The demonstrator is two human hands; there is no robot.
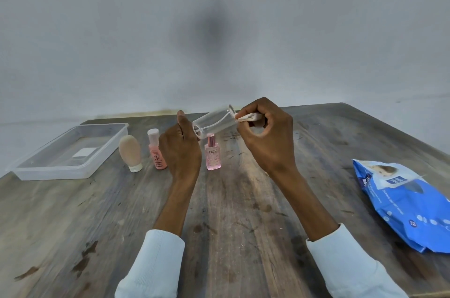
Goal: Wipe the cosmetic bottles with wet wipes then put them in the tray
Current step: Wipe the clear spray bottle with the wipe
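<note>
The small clear plastic bottle (pixel 214 123) is held up off the grey-brown wooden table (pixel 231 212), between the two hands, lying nearly on its side: its long axis runs from about eight o'clock at the base to two o'clock at the neck, tilted a little upward toward the far right. The left hand (pixel 180 149) grips the base end with fingers curled round it and the thumb raised; the right hand (pixel 265 137) sits just at the neck end, pinching a folded white wet wipe (pixel 248 117) against the bottle's rim. So the wiping hand is the nearer one to the unwiped length, and a stroke along the body would, I judge, have to travel back toward eight o'clock. The clear rectangular plastic tray (pixel 31 170) lies well off at nine o'clock, on the left hand's side. Standing on the table are a beige squeeze tube (pixel 130 151), a pink bottle with a white cap (pixel 157 151) and a pink glass bottle (pixel 213 155); the blue wipes pack (pixel 401 205) lies at four o'clock.
</note>
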